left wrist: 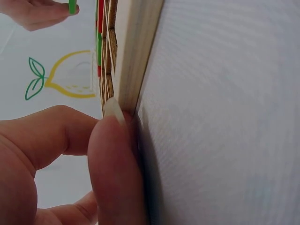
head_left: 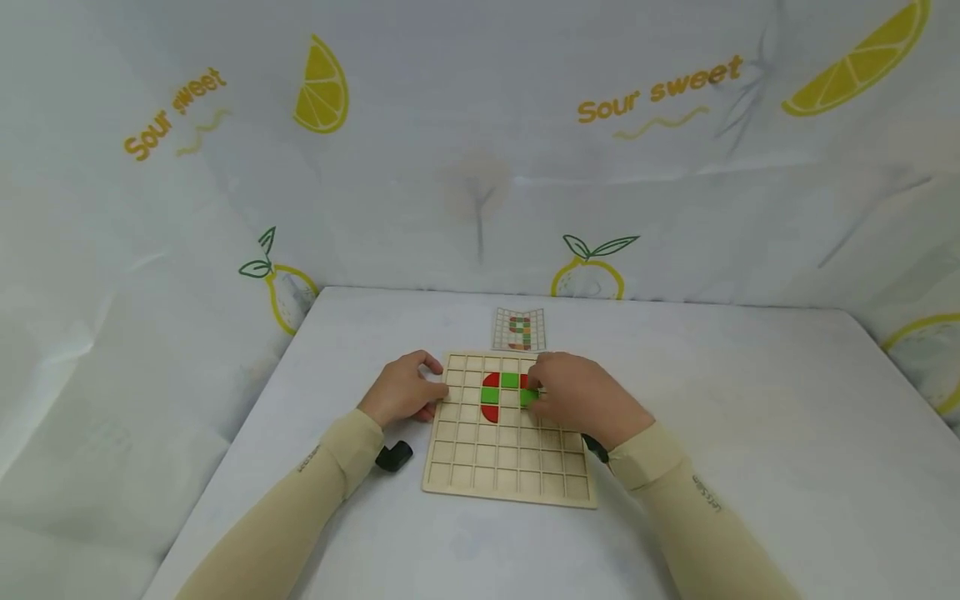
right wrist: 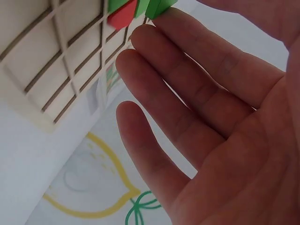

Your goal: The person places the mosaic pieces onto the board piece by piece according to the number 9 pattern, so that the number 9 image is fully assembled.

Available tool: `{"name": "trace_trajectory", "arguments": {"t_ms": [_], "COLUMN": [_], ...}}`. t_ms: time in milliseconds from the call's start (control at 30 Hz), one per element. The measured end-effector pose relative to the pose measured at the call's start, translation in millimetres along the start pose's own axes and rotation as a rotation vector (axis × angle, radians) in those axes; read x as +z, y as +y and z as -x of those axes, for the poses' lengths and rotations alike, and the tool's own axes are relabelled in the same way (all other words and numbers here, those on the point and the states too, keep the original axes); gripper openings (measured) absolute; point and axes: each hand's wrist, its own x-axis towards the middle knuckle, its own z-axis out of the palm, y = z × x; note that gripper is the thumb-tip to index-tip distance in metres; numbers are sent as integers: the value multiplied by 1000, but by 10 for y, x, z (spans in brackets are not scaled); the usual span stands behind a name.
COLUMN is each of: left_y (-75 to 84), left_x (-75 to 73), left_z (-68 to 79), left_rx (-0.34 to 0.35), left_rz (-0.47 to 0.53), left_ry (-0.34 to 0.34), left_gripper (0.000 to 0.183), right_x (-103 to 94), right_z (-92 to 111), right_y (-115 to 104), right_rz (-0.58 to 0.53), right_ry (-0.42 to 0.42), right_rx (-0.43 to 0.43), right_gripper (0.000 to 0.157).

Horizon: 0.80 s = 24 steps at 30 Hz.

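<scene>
A square wooden grid board (head_left: 465, 456) lies on the white table. Red quarter-round tiles (head_left: 490, 412) and green square tiles (head_left: 510, 380) sit in its upper cells, forming an arch. At the board's left edge is my left hand (head_left: 402, 390); in the left wrist view its bent thumb and index finger hold that edge. Above the arch's right side, my right hand (head_left: 581, 396) pinches a green tile (left wrist: 72, 6) at its fingertips. In the right wrist view this green tile (right wrist: 158, 6) shows beside the index fingertip, the other fingers extended. The hand partly hides the upper-right cells.
Behind the board lies a pattern card (head_left: 519, 330) with a coloured figure on a grid. Small black objects (head_left: 394, 456) show beneath both wrists. A white cloth backdrop (head_left: 420, 208) printed with lemons rises behind the table.
</scene>
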Motion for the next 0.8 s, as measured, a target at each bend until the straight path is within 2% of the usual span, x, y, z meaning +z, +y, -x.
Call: {"name": "trace_trajectory", "arguments": {"t_ms": [67,200,433,800], "left_y": [-2,6,-1,-10], "left_x": [3,1,-5,-2], "left_z": [-7,-9,-11,-7], "left_rx": [1,4,10,20], "left_rz": [2,8,1,7], "left_ry": [-1,-2,0,0], "left_gripper": [34,35,34,33], "right_x": [36,97,152,197], "right_z": [-22,-41,-61,-75], "right_y": [-48,-124,-191,-221], "right_rz": [11,36,82,97], "right_ry": [0,3,23,35], "right_rx": [-31,-72,-99,-132], "right_gripper": [5,10,9,21]}}
